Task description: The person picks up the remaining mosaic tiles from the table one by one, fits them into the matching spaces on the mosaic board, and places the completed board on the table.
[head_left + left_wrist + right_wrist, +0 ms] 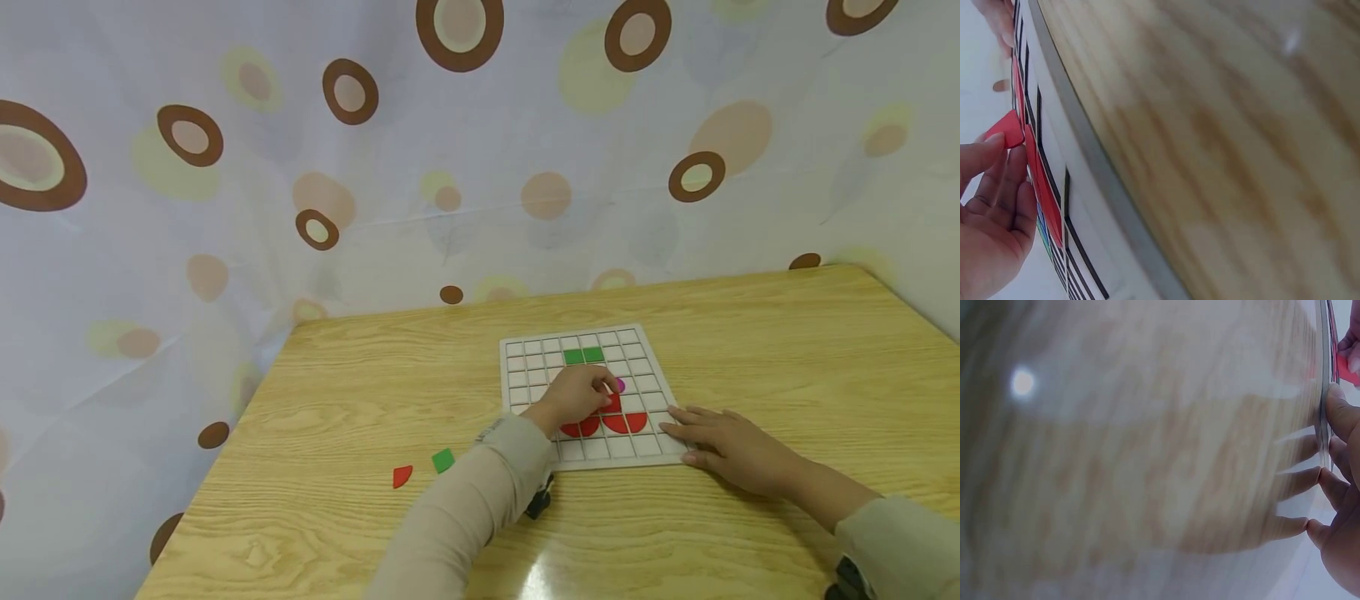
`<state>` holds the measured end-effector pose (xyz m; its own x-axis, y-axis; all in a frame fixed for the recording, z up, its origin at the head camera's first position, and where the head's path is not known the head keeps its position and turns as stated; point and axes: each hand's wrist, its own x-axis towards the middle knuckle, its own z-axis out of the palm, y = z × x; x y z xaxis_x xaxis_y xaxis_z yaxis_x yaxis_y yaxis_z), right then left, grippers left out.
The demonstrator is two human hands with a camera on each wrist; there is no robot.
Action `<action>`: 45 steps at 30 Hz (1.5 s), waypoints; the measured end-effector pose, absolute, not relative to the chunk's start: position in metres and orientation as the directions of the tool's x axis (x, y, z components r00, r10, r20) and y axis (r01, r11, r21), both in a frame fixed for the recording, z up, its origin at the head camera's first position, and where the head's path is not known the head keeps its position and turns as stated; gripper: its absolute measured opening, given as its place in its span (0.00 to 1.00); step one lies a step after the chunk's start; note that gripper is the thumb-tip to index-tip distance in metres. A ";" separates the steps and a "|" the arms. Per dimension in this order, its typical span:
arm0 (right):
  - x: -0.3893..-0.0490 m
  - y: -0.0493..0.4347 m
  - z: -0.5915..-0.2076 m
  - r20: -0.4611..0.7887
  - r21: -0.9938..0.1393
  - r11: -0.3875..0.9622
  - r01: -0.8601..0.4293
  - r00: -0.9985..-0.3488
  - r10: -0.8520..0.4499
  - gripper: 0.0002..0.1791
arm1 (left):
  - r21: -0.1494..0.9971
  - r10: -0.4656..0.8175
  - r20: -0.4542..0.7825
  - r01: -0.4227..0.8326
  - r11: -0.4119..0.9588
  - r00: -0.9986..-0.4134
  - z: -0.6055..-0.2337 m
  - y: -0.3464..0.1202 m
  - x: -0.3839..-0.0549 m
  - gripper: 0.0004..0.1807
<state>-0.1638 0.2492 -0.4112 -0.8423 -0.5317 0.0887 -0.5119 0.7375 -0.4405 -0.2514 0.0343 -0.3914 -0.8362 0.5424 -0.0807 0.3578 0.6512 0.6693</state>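
Note:
A white gridded board (pixel 652 447) lies on the table. My left hand (pixel 577 393) is over the middle of it and pinches a red tile (pixel 1009 130) between thumb and fingers, tilted against the board in the left wrist view. Flat red pieces (pixel 626 422) with rounded lower edges sit in the grid just below that hand. Two green squares (pixel 583 356) fill cells farther up, and a magenta piece (pixel 620 385) shows beside the fingertips. At the board's right edge my right hand (pixel 731 448) rests with fingers spread, its fingertips touching the board and table.
Left of the board, a red quarter-circle piece (pixel 402 476) and a green square tile (pixel 443 460) lie loose on the wooden table (pixel 360 383). My left sleeve passes close to the green tile. Behind the table hangs a cloth (pixel 480 150) with brown rings and pale spots.

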 end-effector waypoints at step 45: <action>-0.164 0.250 -0.412 0.105 -0.422 0.740 -0.524 -0.839 -0.535 0.24 | 0.422 0.500 -0.098 0.419 0.804 -0.860 -0.393 0.046 -0.248 0.02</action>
